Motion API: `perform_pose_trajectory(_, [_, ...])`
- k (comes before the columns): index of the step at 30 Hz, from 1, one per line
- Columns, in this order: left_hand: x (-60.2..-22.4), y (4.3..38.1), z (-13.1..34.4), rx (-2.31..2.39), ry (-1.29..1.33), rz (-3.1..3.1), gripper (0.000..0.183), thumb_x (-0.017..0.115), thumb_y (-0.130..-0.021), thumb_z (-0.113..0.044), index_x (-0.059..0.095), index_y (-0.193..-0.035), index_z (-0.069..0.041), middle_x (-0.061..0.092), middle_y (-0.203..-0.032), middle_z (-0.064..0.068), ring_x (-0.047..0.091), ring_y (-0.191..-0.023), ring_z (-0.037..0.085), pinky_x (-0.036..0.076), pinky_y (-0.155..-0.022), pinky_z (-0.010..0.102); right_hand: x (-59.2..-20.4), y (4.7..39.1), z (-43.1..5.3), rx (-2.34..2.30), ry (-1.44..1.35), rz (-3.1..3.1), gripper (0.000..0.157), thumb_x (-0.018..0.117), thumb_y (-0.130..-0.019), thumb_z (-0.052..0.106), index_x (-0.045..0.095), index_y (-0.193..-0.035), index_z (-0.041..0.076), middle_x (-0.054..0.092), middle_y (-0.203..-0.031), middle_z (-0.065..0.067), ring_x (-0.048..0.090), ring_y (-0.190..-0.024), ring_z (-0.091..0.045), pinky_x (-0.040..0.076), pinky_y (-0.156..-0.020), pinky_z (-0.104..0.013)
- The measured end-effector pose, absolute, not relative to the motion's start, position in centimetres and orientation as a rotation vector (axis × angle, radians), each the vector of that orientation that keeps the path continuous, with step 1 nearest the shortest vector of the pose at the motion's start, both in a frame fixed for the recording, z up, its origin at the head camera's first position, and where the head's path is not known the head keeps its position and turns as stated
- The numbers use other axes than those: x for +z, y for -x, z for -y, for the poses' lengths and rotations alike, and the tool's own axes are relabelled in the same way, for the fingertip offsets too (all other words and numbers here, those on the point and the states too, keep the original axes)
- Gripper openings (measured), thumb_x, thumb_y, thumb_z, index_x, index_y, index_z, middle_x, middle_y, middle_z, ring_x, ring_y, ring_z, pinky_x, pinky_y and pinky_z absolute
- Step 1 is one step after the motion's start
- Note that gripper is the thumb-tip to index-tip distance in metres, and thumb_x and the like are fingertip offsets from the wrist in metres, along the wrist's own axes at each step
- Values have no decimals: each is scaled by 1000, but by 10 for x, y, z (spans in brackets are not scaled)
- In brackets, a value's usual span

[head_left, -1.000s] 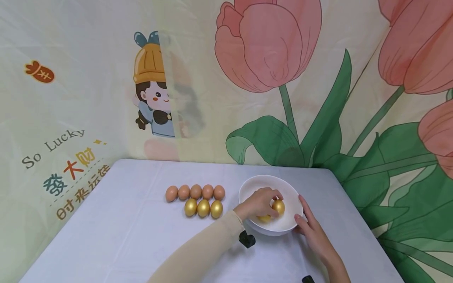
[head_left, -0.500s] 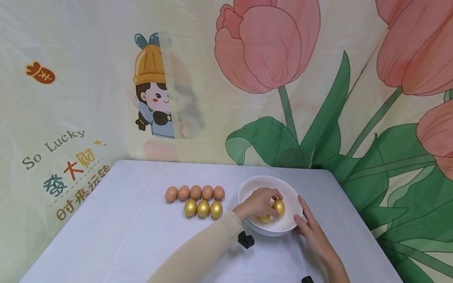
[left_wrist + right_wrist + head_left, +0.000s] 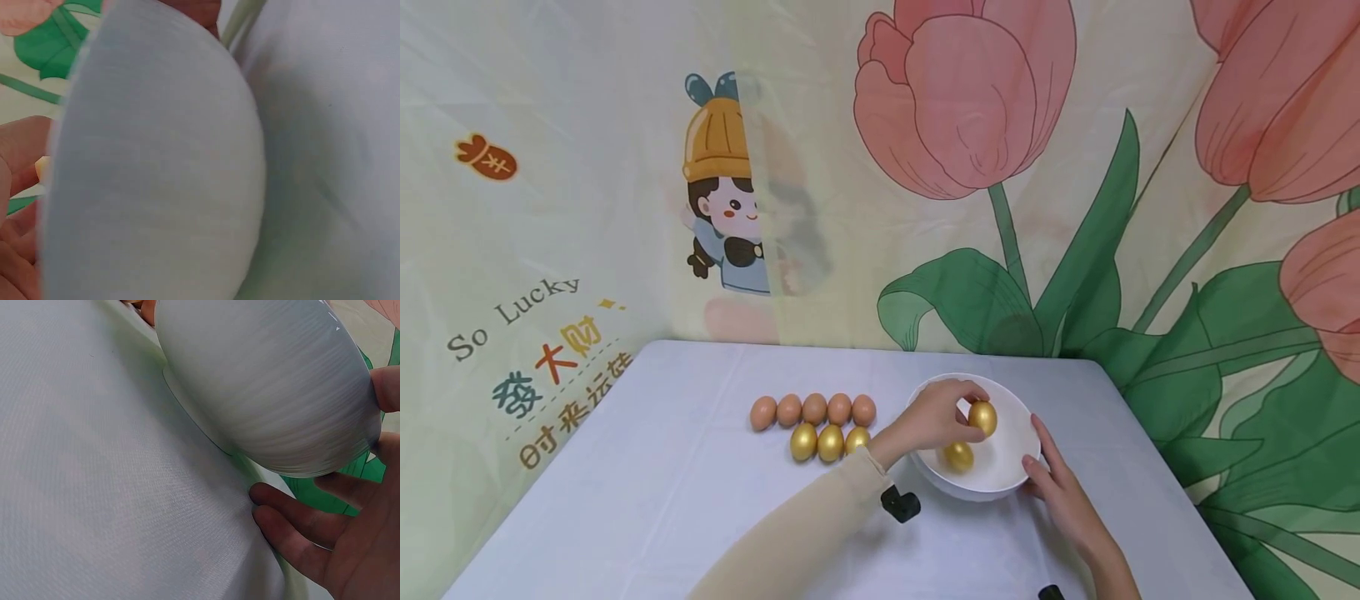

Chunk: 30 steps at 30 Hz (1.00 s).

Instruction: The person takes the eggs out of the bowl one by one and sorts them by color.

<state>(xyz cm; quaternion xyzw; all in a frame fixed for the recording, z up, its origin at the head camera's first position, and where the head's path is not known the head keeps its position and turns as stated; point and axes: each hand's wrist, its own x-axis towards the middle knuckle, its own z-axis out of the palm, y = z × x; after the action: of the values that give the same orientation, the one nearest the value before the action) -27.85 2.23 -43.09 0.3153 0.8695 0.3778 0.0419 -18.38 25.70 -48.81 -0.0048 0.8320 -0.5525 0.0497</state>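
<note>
My left hand (image 3: pixel 938 417) reaches over the white bowl (image 3: pixel 1011 462) and pinches a golden egg (image 3: pixel 982 418) between thumb and fingers, raised off the bowl's bottom. Below it, a second golden egg (image 3: pixel 958 457) lies inside the bowl. At the bowl's right side, my right hand (image 3: pixel 1067 496) holds the rim, thumb on the near side and fingers along the outside. The right wrist view shows the bowl's outer wall (image 3: pixel 269 387) with fingers (image 3: pixel 306 515) spread beneath and beside it. In the left wrist view the bowl's wall (image 3: pixel 162 162) hides most of the left hand's work.
Left of the bowl, several brown eggs (image 3: pixel 814 409) stand in a row on the white-covered table (image 3: pixel 647 492). Before them is a shorter row of golden eggs (image 3: pixel 831 442), the rightmost partly behind the left wrist. A printed backdrop (image 3: pixel 820 167) rises behind the table.
My left hand has lifted the golden egg slightly up and to the left within the bowl, uncovering the other golden egg. My right hand stays on the rim.
</note>
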Motion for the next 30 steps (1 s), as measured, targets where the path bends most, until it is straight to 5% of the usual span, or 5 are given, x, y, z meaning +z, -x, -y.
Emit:
perform_pose_trajectory(12, [-394,268,34,1345,-944,-2573,52,88,-90,-22,67,-137,-20,68,-127,-3,72,-84,3,61,-79,22,-488,182,-257,-1690,3,-2539,73,44,-114,44,1,-172,32,2,-179,-12,42,-150,-45,54,-107,-53])
perform_pose_trajectory(30, [-391,255,113,1378,-841,-2656,53,89,-88,-22,67,-136,-25,66,-130,-5,73,-87,8,62,-80,25,-488,181,-257,-1694,39,-2573,70,44,-115,38,4,-172,30,4,-179,-12,47,-146,-42,58,-101,-42])
